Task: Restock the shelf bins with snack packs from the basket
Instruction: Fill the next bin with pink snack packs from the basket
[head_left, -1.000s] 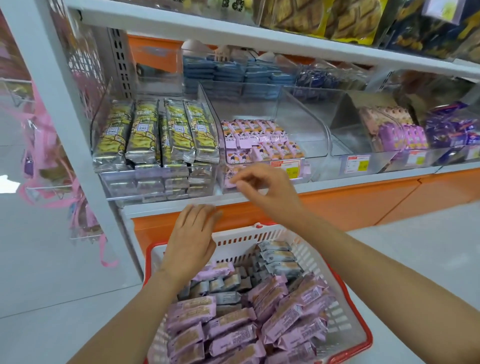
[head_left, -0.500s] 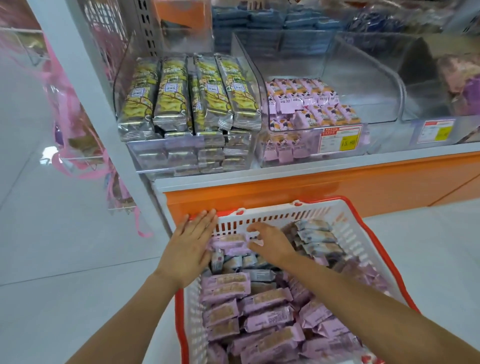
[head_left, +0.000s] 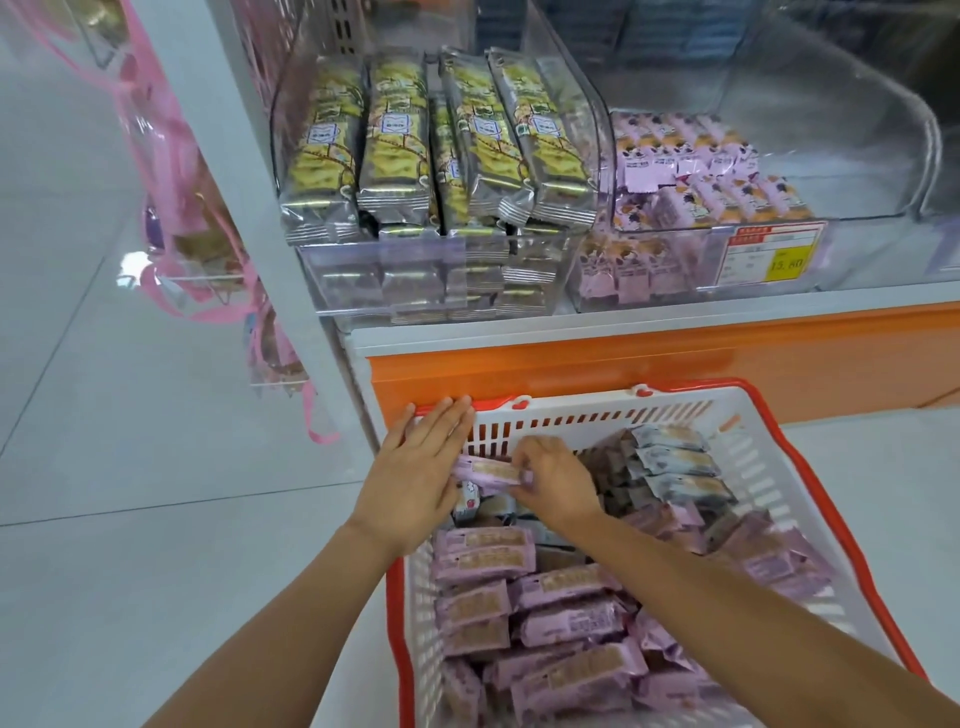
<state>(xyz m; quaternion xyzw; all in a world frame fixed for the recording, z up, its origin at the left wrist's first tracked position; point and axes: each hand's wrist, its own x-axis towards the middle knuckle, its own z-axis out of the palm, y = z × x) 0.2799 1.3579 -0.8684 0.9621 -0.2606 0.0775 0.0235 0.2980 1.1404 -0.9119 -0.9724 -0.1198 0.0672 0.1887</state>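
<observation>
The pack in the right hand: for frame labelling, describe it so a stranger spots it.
Find the red-rimmed basket below the shelf, far left corner. The right hand pinches one purple snack pack beside the left hand; neighbouring packs lie untouched.

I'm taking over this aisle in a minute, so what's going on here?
A person is restocking from a white basket with a red rim, set on the floor by the shelf. Their right hand pinches a purple snack pack at the basket's far end. The left hand lies flat beside it, reaching to the rim. The basket holds many more purple packs, and the clear bin of small purple packs above has room at the back.
</observation>
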